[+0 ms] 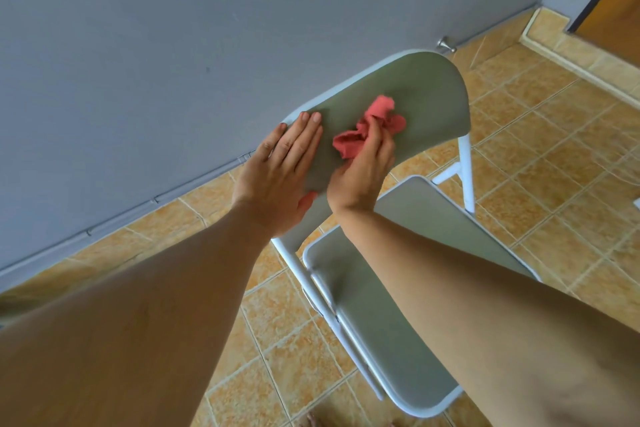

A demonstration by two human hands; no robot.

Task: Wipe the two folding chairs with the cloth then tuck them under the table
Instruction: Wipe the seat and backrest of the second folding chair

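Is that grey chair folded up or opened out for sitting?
Opened out. The seat juts forward from the backrest, which the right hand wipes with the cloth.

Chair (377, 333) stands on floor (554, 184), wall (173, 62) behind it. Left hand (280, 170) flat on backrest (415, 94); cloth (363, 125) just right of it, under right hand (363, 173).

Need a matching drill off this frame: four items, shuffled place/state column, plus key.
Items:
1. left hand
2. right hand
3. cloth
4. seat

Place or state:
A. crumpled, pink-red, against the backrest
B. grey, folded down, below the backrest
C. lies flat on the backrest near its left edge
D. grips the cloth

Pairs: 1-C, 2-D, 3-A, 4-B
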